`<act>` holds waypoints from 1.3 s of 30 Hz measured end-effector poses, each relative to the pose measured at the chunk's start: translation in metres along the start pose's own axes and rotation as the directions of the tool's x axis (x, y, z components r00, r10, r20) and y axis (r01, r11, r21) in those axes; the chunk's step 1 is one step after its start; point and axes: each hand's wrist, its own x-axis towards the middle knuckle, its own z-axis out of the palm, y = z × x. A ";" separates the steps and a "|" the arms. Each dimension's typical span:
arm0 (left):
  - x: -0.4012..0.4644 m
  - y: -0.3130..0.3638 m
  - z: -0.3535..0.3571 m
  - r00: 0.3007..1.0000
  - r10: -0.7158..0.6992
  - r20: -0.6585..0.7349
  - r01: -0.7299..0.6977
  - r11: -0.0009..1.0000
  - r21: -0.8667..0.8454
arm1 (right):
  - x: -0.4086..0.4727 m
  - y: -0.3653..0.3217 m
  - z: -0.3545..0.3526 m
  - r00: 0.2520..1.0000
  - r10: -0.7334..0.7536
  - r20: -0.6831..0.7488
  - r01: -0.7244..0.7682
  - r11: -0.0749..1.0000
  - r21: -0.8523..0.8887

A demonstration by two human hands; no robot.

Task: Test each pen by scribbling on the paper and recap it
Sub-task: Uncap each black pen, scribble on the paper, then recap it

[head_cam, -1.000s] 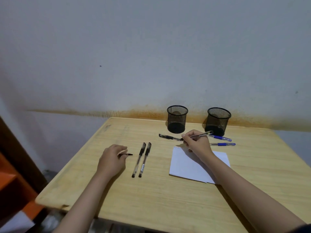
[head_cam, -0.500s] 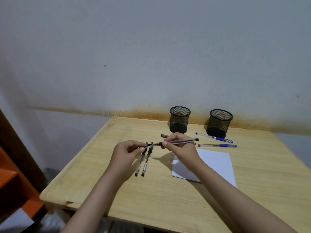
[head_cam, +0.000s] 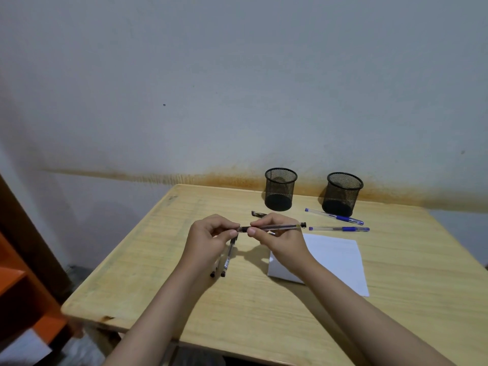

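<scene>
Midair, right hand [head_cam: 282, 240] pinches the black pen [head_cam: 280, 227]; left hand [head_cam: 208, 239] pinches its cap [head_cam: 240, 229].

A: How do the arms lie?
B: Both forearms reach forward, hands nearly meeting.
A: And the hands?
B: The left hand [head_cam: 208, 237] pinches with thumb and forefinger; the right hand [head_cam: 284, 240] curls, fingertips [head_cam: 252, 231] facing the left.

The desk [head_cam: 264, 307] is pale matt wood with visible grain; both cups [head_cam: 280, 190] are black wire mesh, probably metal; the paper [head_cam: 340, 257] is matt white.
</scene>
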 end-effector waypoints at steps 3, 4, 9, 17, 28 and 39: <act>0.002 0.002 0.001 0.997 0.073 -0.009 -0.073 0.997 0.000 | -0.003 -0.004 0.004 0.998 -0.036 -0.046 0.037 0.999 0.019; 0.002 0.002 0.001 0.996 0.086 -0.011 -0.086 0.996 -0.008 | -0.003 -0.006 0.005 0.998 -0.044 -0.053 0.045 0.999 0.019; 0.009 0.006 0.001 0.992 0.127 0.008 -0.127 0.992 -0.006 | 0.002 -0.013 0.003 0.996 -0.069 -0.056 0.066 0.997 -0.051; 0.019 -0.002 -0.011 0.990 0.115 0.087 -0.117 0.993 0.019 | 0.004 -0.017 -0.008 0.970 -0.015 0.242 0.024 0.999 -0.037; 0.020 -0.006 0.021 0.982 0.062 0.178 -0.077 0.994 0.075 | -0.001 -0.024 -0.025 0.924 0.367 0.105 -0.360 0.930 -0.077; 0.001 0.029 0.157 0.795 0.173 0.581 -0.332 0.926 0.179 | -0.075 -0.054 -0.158 0.829 0.279 -0.485 -0.534 0.655 -0.534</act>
